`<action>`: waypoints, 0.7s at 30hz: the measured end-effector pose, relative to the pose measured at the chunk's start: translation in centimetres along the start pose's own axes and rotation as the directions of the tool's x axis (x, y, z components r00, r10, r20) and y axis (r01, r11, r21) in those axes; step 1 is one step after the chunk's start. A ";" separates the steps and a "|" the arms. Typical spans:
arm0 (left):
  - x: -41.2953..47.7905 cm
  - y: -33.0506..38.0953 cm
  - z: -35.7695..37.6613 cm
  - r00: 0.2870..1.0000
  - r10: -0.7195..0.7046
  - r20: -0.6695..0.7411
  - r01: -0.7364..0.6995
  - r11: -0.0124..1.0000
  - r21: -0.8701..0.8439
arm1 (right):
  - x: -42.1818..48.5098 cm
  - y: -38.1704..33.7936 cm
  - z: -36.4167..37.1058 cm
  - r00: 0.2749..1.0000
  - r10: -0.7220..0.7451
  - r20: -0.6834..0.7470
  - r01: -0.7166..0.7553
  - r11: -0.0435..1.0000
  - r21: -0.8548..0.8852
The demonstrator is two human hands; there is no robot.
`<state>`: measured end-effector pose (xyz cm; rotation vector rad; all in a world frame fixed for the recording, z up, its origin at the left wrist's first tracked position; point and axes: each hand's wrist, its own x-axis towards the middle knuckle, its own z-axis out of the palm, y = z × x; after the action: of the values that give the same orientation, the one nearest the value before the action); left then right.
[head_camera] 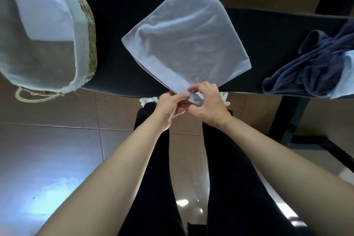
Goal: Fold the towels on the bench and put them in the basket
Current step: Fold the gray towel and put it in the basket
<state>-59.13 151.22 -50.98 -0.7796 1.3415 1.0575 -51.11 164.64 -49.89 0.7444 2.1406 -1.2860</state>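
Observation:
A pale blue towel point(183, 38) lies flat and slanted across the middle of the black bench point(118, 59). Its near corner hangs over the bench's front edge. My left hand point(169, 108) and my right hand point(207, 104) meet at that corner, and both pinch it between thumb and fingers. A woven basket point(90, 30) with a light cloth liner stands on the bench's left end, with a folded pale towel point(44, 9) inside it. A crumpled dark blue towel point(310, 63) lies at the bench's right end, partly over another pale blue towel point(346, 74).
The basket's rope handle point(36, 96) hangs over the bench's front edge. A black bench leg and foot point(291, 120) stand on the tiled floor at the right. My legs in dark trousers are right below the hands.

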 end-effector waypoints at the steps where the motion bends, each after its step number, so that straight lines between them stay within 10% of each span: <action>1: 0.0 0.1 0.2 1.000 0.001 0.000 -0.001 1.000 -0.005 | -0.5 0.0 0.4 1.000 -0.027 0.002 0.027 0.999 -0.035; 6: 0.3 1.2 0.6 1.000 -0.024 -0.021 0.025 0.998 0.057 | -0.1 0.4 1.5 0.992 -0.018 -0.124 0.006 0.996 -0.094; 15: 2.6 8.2 -4.7 0.845 0.115 -0.523 -0.150 0.988 -0.024 | -1.0 3.5 -0.1 0.997 -0.060 -0.052 0.043 0.959 -0.280; 21: 1.7 7.1 -7.1 0.841 0.130 -0.525 -0.083 0.990 0.112 | -1.9 7.1 -2.4 0.988 0.089 -0.130 -0.125 0.944 -0.307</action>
<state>-68.50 147.56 -52.52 -0.9876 1.9096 0.8910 -45.26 169.28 -51.94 0.8010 2.2878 -0.8353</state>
